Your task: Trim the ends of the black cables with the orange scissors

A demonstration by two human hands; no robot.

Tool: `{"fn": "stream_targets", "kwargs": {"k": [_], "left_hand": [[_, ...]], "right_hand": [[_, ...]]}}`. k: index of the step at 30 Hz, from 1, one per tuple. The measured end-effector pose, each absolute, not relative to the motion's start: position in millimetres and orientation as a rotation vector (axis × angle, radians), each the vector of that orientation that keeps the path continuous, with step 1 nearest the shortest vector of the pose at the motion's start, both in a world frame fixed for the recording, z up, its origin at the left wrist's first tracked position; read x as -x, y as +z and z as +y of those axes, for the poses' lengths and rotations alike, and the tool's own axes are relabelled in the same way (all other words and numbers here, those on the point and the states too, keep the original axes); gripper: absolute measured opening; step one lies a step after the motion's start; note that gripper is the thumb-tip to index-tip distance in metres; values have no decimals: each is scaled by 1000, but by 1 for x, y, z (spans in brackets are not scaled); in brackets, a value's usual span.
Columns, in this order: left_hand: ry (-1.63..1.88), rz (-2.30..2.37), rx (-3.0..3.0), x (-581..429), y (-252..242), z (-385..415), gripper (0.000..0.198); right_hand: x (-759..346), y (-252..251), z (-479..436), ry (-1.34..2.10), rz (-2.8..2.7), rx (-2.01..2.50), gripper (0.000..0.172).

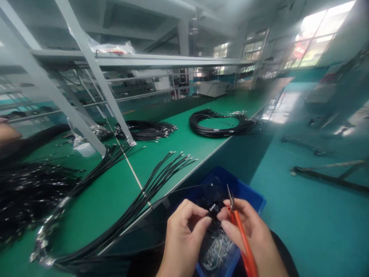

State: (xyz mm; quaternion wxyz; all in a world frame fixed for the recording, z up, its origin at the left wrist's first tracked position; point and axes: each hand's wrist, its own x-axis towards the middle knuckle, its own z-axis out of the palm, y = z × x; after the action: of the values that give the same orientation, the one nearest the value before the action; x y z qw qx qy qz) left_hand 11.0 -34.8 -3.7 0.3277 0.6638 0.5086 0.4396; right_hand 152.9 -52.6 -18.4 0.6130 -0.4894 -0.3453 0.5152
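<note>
Over a blue bin, my left hand [184, 231] is closed, pinching a thin black cable close to its end. A small whitish tip [213, 208] sticks out past the fingertips. My right hand [256, 227] is wrapped around orange-handled pliers [244, 240], whose narrow metal jaws point up and away. The right thumb and forefinger are close to the whitish tip; whether they touch it I cannot tell. To the left, a bundle of black cables [138, 206] curves across the bench edge, its free ends fanned out with light tips.
The blue bin [255, 198] below my hands holds loose whitish scraps [216, 250]. Coiled black cables [213, 132] and another coil [144, 130] lie on the green bench [170, 144]. Shelf posts [98, 73] rise from it. At far left shows part of another person's arm [8, 130].
</note>
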Motion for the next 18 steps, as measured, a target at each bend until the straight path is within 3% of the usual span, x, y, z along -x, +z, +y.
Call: {"fn": "stream_targets", "kwargs": {"k": [8, 15, 18], "left_hand": [[1218, 1430, -1863, -29, -9, -44, 13], [1161, 1401, -1650, -21, -1, -38, 12], [1130, 1294, -1444, -13, -2, -32, 11]], "right_hand": [[-137, -9, -45, 1210, -640, 1157, 40], [-140, -10, -50, 1232, -716, 1123, 38], [-154, -11, -51, 1412, -848, 1078, 33]]}}
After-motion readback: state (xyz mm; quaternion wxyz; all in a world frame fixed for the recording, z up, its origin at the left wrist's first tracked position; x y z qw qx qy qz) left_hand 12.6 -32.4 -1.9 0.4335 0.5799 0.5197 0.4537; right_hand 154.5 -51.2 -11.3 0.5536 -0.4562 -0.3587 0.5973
